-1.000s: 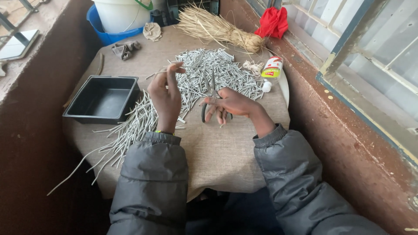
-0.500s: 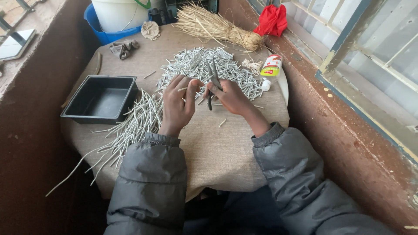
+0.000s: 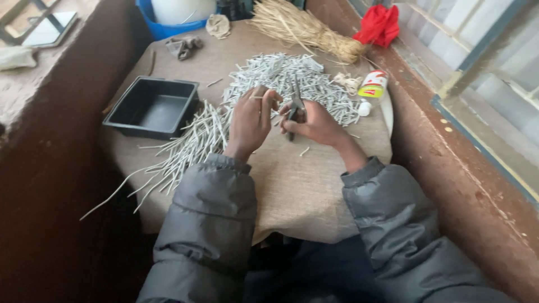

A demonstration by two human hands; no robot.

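One pair of dark pliers [image 3: 293, 109] gripped in right hand [image 3: 317, 122]; left hand [image 3: 250, 120] pinches one thin grey stick [image 3: 264, 97], mid-table. One black tray [image 3: 152, 106] left, countless cut sticks [image 3: 292, 78] far.

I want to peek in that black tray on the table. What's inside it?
The black tray looks empty: only its bare dark bottom shows. The near wall hides a thin strip of the floor closest to the person. The pale sticks lie outside, beside it on the cloth.
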